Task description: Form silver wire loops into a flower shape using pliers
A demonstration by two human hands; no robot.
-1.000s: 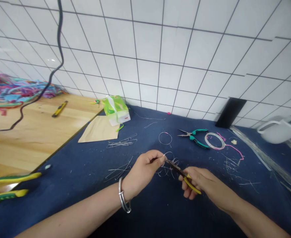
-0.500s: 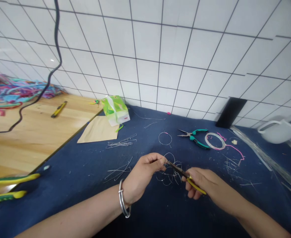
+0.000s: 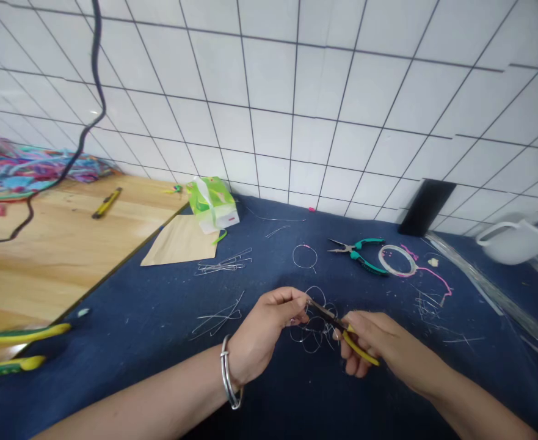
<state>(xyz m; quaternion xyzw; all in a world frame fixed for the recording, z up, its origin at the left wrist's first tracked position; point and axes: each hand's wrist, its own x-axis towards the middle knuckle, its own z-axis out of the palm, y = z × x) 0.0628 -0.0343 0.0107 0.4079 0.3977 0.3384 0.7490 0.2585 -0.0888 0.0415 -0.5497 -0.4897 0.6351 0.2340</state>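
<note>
Left hand point(image 3: 269, 327): thumb and finger pinched together on wire point(image 3: 315, 286), at plier tips.
Right hand point(image 3: 372, 336): fingers curled round yellow pliers point(image 3: 363, 353).
Wire: thin, shiny, curved; centre, above blue cloth point(image 3: 159, 330).
Slip risk: smooth wire could twist out if the pinch slackens.
Snag risk: springy-looking loops point(image 3: 325, 330) tangled just below could catch.
Nip risk: fingertips close to jaws.

Near centre, left hand point(image 3: 266, 327) pinches looped wire point(image 3: 315, 286), right hand point(image 3: 375, 336) grips yellow-handled pliers point(image 3: 330, 316); right, teal-handled pliers point(image 3: 355, 251); far left, yellow utility knife point(image 3: 107, 203), tangled coloured cords point(image 3: 30, 162).
</note>
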